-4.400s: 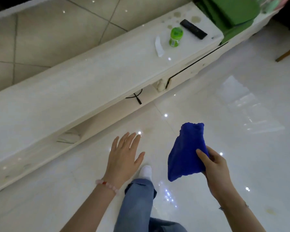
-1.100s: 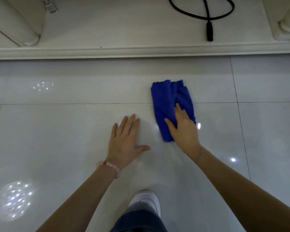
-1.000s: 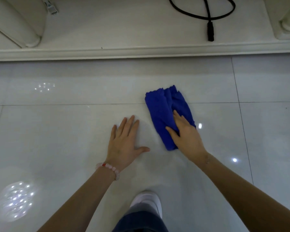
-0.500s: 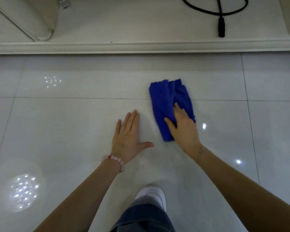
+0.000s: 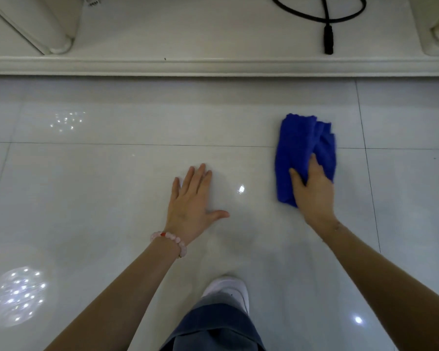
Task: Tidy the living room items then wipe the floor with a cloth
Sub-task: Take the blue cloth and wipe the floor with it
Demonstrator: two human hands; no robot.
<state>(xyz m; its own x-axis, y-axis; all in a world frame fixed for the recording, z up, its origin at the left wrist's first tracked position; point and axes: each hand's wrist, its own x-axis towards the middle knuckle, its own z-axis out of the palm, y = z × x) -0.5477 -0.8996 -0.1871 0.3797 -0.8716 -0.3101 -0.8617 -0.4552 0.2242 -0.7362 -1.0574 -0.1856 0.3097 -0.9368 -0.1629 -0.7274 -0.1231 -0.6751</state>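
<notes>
Blue cloth (image 5: 298, 148) under the right hand (image 5: 314, 196) straddles a tile seam (image 5: 162, 145).

Left hand (image 5: 192, 206): pink bead bracelet (image 5: 169, 240) at wrist, one red bead. Forearms bare. Blue jeans leg (image 5: 213, 328). White shoe (image 5: 228, 287), toe visible.

You get 1 head view, aimed forward and steeply down, close above the floor (image 5: 91, 198); its edges seem lens-bent.
</notes>
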